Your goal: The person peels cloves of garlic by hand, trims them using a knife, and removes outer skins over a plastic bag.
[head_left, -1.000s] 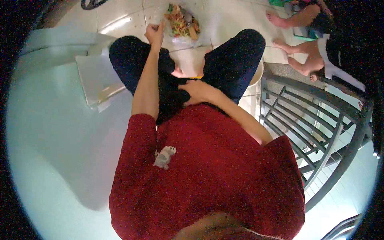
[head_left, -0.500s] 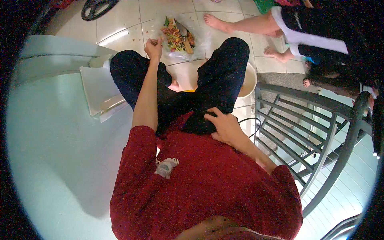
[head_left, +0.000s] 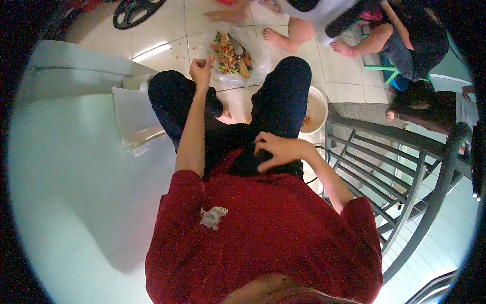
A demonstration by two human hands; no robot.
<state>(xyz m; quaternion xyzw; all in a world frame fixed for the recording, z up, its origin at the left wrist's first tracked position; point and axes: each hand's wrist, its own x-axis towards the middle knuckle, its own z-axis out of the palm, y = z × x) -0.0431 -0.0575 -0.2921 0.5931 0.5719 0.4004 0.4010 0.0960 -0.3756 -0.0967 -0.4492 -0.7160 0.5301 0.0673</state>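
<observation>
My left hand (head_left: 200, 72) is beyond my left knee, its fingers closed, with something small and brownish at the fingertips that I cannot make out. Just right of it, a clear plastic bag (head_left: 257, 54) lies spread on the floor with mixed food scraps (head_left: 230, 58) and a dark flat piece on it. My right hand (head_left: 278, 150) is over my lap, fingers apart, holding nothing, close to the dark trousers (head_left: 281, 109). A white bucket (head_left: 318, 112) stands beyond my right knee, partly hidden by it, with some brownish bits inside.
A grey metal railing (head_left: 390, 124) curves along the right. Bare legs and feet (head_left: 283, 39) of other people are at the top and upper right, near a green stool (head_left: 380, 68). A black wheel-shaped object (head_left: 132, 21) lies upper left. White folders (head_left: 135, 114) are at the left.
My right hand has gone from the middle of my lap toward the right, its fingers now spread. At the top, people's legs have shifted, and a green stool shows. My left hand stays beside the bag.
</observation>
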